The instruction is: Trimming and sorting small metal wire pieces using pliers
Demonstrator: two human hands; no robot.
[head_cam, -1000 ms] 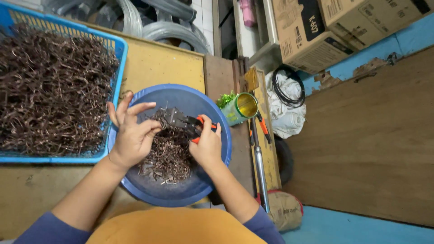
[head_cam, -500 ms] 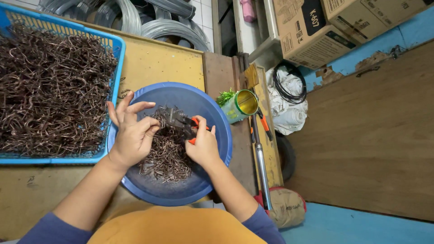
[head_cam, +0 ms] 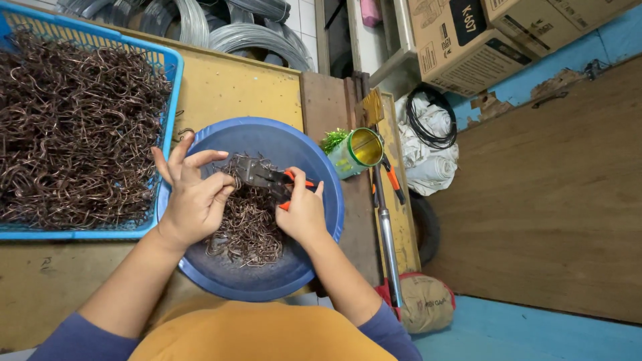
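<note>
Right hand (head_cam: 302, 214) closed around orange-handled pliers (head_cam: 266, 177) over blue basin (head_cam: 321, 174); left hand (head_cam: 194, 194) partly open, fingers spread, fingertips pinching a bent wire piece at the plier jaws; loose wire hooks (head_cam: 247, 227) heaped in basin; blue crate (head_cam: 170, 63) of hooks just left

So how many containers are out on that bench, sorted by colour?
Blue basket of copper-coloured wire hooks: 1
Blue round basin under both hands, left hand, right hand gripping pliers: 1
Green tin can: 1
Total: 3
</note>
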